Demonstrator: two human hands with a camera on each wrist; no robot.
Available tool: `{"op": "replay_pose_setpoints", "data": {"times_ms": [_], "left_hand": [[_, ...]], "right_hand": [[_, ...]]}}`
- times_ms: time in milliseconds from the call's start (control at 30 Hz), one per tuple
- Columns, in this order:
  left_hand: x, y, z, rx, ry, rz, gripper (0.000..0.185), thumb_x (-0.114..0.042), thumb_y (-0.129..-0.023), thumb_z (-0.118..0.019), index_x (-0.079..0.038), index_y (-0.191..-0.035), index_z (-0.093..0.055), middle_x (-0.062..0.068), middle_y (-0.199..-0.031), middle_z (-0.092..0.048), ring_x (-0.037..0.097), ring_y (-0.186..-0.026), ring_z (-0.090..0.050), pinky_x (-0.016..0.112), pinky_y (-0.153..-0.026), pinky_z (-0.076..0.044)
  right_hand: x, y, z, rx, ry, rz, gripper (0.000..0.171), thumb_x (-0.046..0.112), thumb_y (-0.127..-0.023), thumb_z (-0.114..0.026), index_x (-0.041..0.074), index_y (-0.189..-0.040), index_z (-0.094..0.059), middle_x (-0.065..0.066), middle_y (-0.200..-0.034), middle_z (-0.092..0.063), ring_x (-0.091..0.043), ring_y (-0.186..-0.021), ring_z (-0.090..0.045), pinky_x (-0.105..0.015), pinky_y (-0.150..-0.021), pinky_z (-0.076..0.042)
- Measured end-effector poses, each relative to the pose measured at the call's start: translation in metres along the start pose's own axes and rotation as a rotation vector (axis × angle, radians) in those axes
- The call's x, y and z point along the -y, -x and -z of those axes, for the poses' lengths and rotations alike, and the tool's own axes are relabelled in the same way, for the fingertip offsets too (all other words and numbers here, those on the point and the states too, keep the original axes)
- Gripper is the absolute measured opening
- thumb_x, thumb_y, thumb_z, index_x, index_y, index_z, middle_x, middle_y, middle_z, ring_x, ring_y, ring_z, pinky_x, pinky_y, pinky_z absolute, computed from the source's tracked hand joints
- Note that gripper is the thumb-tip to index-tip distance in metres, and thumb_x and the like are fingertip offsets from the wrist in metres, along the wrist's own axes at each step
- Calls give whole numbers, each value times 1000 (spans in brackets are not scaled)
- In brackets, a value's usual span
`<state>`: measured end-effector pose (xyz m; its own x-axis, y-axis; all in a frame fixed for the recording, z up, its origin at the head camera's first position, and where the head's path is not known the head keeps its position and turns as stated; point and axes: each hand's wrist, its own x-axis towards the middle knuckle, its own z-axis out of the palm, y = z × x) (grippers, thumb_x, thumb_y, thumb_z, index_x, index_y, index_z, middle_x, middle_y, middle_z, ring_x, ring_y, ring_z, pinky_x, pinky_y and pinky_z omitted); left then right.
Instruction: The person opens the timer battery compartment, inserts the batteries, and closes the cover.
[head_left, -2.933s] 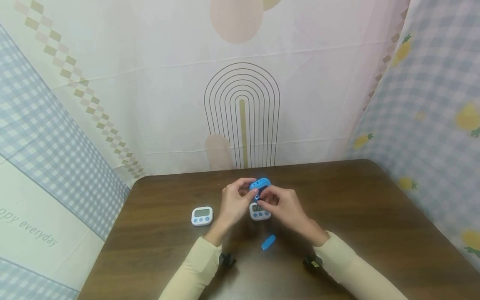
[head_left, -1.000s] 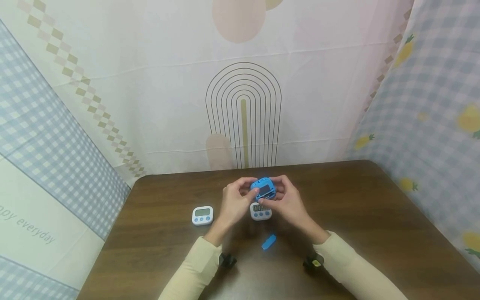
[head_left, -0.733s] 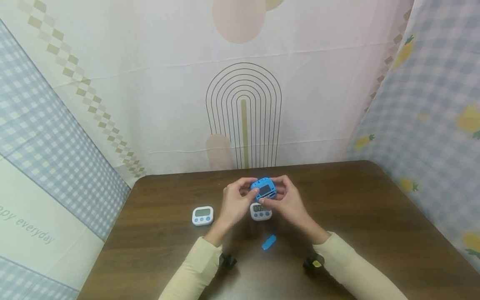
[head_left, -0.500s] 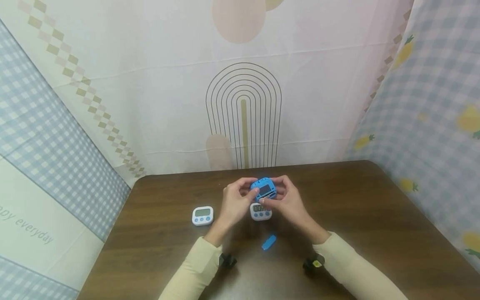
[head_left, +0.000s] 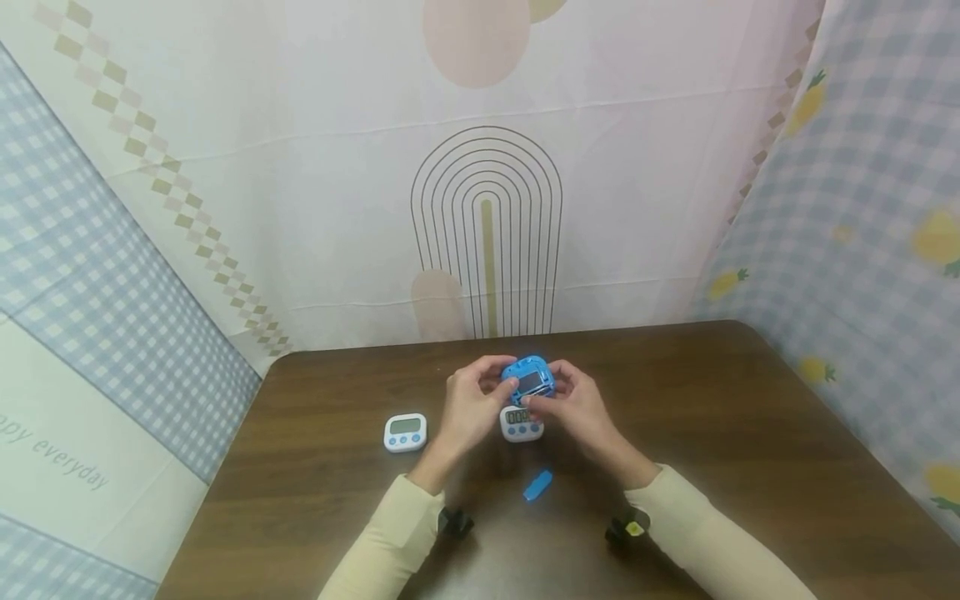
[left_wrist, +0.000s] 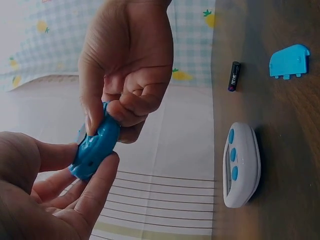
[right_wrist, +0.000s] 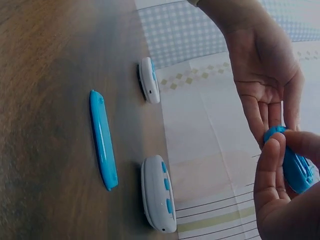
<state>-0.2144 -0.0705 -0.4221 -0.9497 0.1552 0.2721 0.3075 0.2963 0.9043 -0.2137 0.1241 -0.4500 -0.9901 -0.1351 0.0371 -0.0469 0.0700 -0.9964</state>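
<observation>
Both hands hold a blue digital timer (head_left: 534, 367) up above the table, its back with a dark panel and an uncovered battery slot facing me. My left hand (head_left: 471, 402) grips its left side, thumb on the back. My right hand (head_left: 583, 412) grips the right side, its thumb at the lower edge by the slot. In the left wrist view, the right thumb presses on the timer (left_wrist: 102, 142). Below on the table lies the blue battery cover (head_left: 537, 485). A small dark battery (left_wrist: 234, 76) lies near the cover in the left wrist view.
A white timer (head_left: 521, 431) with blue buttons and digits on its display lies just below the hands. Another white timer (head_left: 405, 432) with a blank display lies to the left. Fabric curtains (head_left: 337, 208) hang behind and beside the brown table (head_left: 315, 533).
The right fingers went from pinching at the timer's lower front to holding its right side, leaving more of the back showing. Lately they slid slightly down, and the timer tilted a little.
</observation>
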Motion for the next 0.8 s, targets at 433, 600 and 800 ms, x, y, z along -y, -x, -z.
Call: {"op": "replay_pose_setpoints", "data": {"times_ms": [433, 600, 800], "left_hand": [[0, -1, 3, -28, -1, 17, 27, -11, -101, -73, -10, -128, -74, 9, -115, -78, 22, -98, -76, 35, -82, -65], [0, -1, 3, -28, 1, 16, 27, -11, -101, -73, -9, -128, -74, 10, -116, -78, 22, -97, -76, 35, -81, -65], [-1, -3, 3, -32, 6, 26, 26, -11, -100, -74, -12, -127, -75, 10, -115, -78, 26, -97, -75, 35, -79, -66]], "right_hand": [[-1, -2, 8, 190, 171, -36, 40, 12, -92, -82, 3, -127, -65, -14, -105, -74, -31, -89, -71, -42, -74, -63], [-2, -3, 13, 280, 323, -10, 22, 16, -91, -83, 2, -106, -74, -8, -91, -72, -26, -79, -68, -37, -70, -61], [-1, -4, 15, 491, 473, 80, 3, 7, -93, -80, 5, -94, -79, -2, -86, -76, -19, -73, -67, -29, -68, -60]]}}
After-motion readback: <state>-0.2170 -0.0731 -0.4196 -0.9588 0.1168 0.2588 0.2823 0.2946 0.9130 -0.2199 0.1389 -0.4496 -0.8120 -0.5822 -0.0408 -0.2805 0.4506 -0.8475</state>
